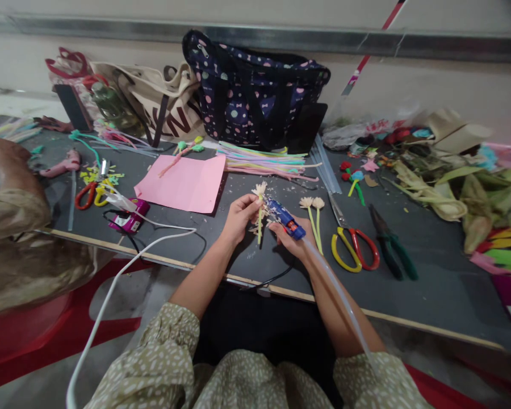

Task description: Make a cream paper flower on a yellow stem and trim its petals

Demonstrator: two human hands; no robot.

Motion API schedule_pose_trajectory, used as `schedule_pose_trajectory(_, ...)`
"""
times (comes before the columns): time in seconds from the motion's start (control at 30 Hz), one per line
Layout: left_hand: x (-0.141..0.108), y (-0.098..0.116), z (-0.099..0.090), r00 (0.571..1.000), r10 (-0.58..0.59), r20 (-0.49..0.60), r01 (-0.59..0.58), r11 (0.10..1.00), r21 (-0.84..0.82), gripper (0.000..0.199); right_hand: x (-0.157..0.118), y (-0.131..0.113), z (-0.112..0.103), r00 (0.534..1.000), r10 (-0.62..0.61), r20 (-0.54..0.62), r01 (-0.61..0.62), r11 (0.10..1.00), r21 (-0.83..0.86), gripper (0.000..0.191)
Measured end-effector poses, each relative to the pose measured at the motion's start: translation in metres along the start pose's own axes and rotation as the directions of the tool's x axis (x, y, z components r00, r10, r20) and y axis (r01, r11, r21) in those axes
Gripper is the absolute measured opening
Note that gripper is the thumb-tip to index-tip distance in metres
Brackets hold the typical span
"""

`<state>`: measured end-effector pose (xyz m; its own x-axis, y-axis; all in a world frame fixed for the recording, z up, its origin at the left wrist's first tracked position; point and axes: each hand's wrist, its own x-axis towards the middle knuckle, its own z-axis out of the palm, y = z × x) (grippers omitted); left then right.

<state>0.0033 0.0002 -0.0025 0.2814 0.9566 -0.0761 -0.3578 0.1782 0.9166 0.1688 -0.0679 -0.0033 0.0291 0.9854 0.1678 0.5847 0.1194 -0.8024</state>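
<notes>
Pale flower [260, 190] on a yellow-green stem is just over the dark surface [447, 278] rn, pinched btwn the L hand [239, 217] fingers, w/ the blue glue gun [283, 215] right beside it, R hand [297, 237] fingers wrapped round it & a long clear glue stick [338, 281] out the back. Two similar flowers [306, 202] lie near that hand, then scissors [343, 226] & green-handled pliers [386, 236]; pink sheet [181, 184] & pastel pipe cleaners [259, 162] are farther back.
</notes>
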Motion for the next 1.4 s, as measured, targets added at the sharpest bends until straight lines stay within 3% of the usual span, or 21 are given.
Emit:
schedule_pose_trajectory(1.0,0.001,-0.003,-0.003,1.0,0.007,-0.005,-0.007,1.0,-0.021,0.029,0.002,-0.004,-0.003,0.998,0.053,0.033,-0.053,0.999,-0.006,0.044)
schedule_pose_trajectory(1.2,0.001,0.003,-0.001,0.999,-0.013,-0.041,0.012,0.999,-0.031,0.032,0.002,-0.001,-0.003,0.997,0.073,0.015,-0.073,0.997,0.023,0.046)
schedule_pose_trajectory(1.4,0.004,0.007,-0.005,0.991,-0.02,-0.131,0.009,0.997,-0.083,0.027,0.009,0.008,-0.007,0.97,0.216,-0.109,-0.203,0.972,0.121,0.037)
